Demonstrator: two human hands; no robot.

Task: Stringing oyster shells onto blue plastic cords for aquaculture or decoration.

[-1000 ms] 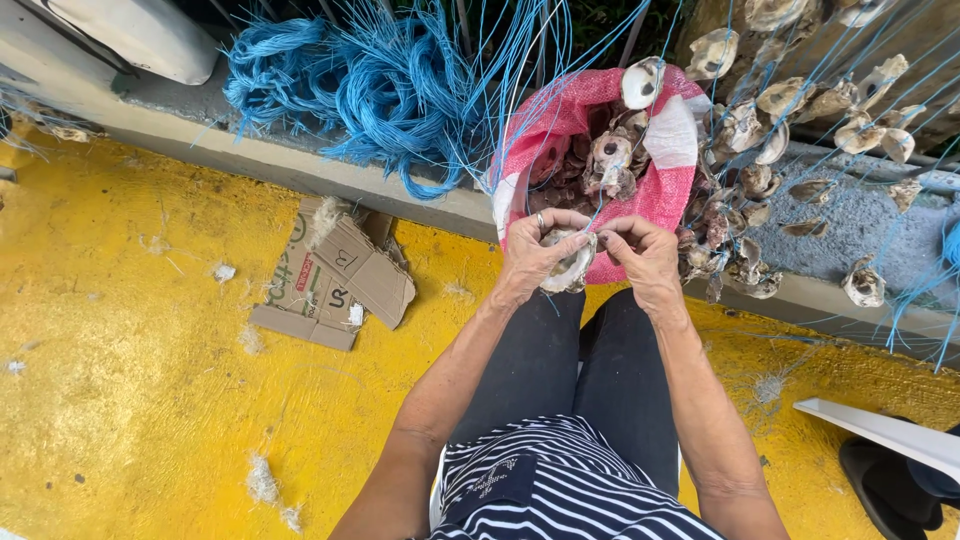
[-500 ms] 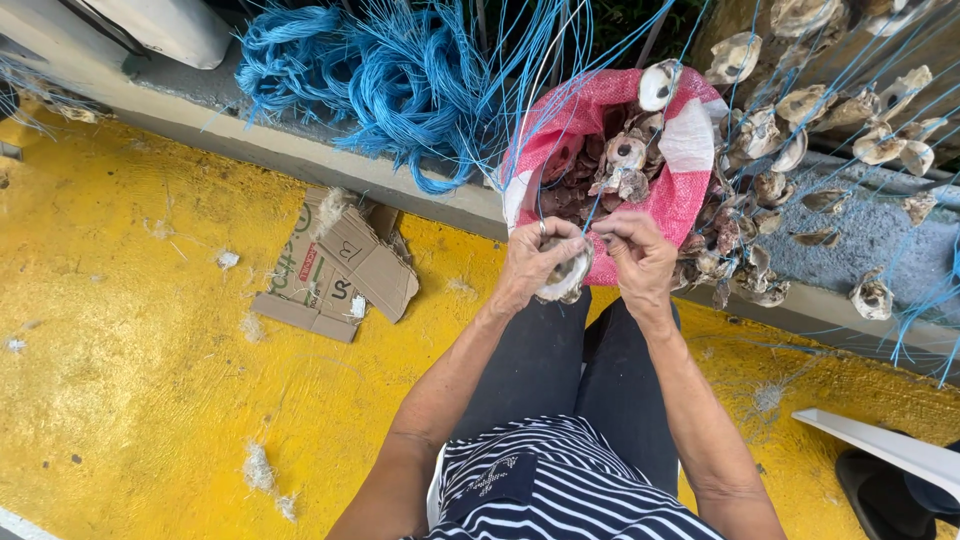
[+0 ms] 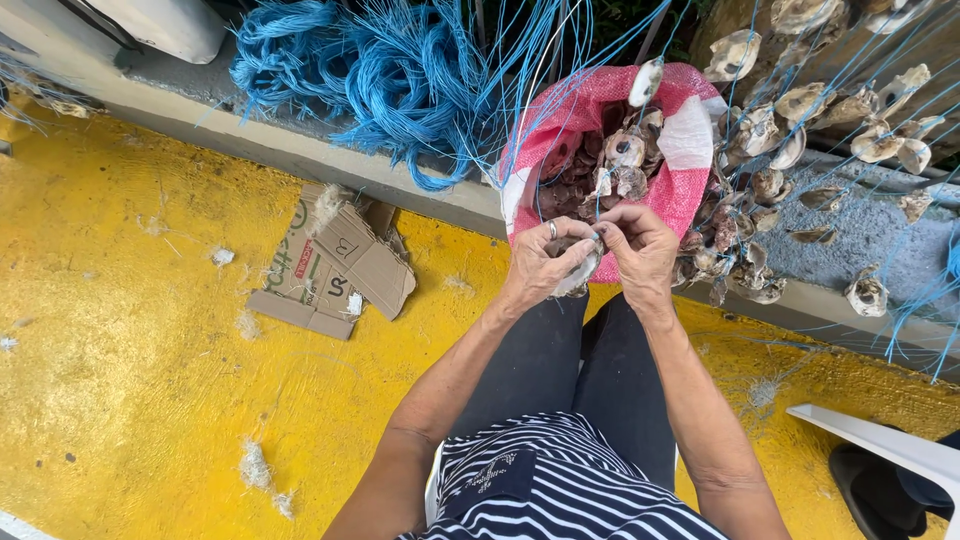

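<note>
- Right up close, bottom of frame: striped navy/white top [image 3: 545,495] and dark trousers [image 3: 580,375]; I see both forearms reaching fwd over the knees.
- Left hand [image 3: 540,265]: closed around an oyster shell [image 3: 578,272], ring on one finger, thumb pressed on top of the shell.
- Right hand [image 3: 640,250]: fingers curled in, tips pinched at the shell's upper edge, touching the left hand's fingertips. Can't tell if a strand of line is betw. the fingers – too small.
- Shell sits betw. both hands, above the knees, just in front of the pink mesh sack [image 3: 690,150].
- Sack: mouth open, leaning on the grey concrete ledge [image 3: 300,150], full of brownish shells [image 3: 625,150].
- Right of sack: more shells [image 3: 800,105] hanging on thin blue lines, spread over the ledge and up the wall; a few lie loose on the ledge.
- Left of me on the yellow floor [image 3: 130,350]: flattened cardboard box [image 3: 335,265], near the ledge, well apart from the hands. Bits of white fluff scattered on the floor.
- Bottom right corner: white edge of a chair [image 3: 880,445], something dark beside it, partly cut off.
- Farthest back, top: big tangle of blue cord [image 3: 370,70] piled on the ledge, strands running down twd the sack.
- Top left: white rounded object [image 3: 165,25], mostly out of frame.
</note>
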